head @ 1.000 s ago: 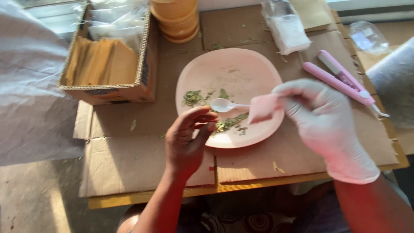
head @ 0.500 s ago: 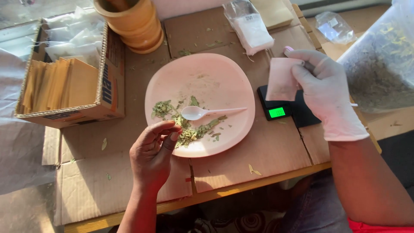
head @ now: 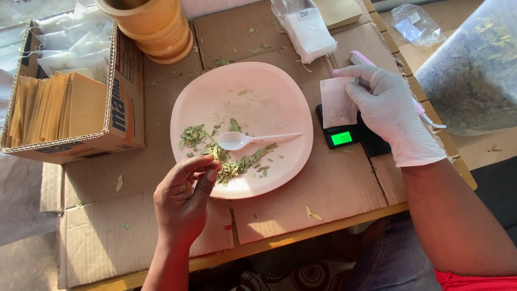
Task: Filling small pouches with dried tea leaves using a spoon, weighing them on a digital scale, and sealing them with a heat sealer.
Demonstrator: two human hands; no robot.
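Pink pouch [head: 338, 101] in gloved right hand [head: 389, 110] (over scale [head: 344, 137])

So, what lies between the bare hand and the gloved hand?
In the head view, between the left hand and the gloved right hand lies the pink plate with dried leaves and a white spoon.

Plate [head: 258, 97] smooth glossy plastic; spoon [head: 253, 139] white plastic; tabletop cardboard [head: 301, 199] matt, rough; glove [head: 396, 116] thin latex.
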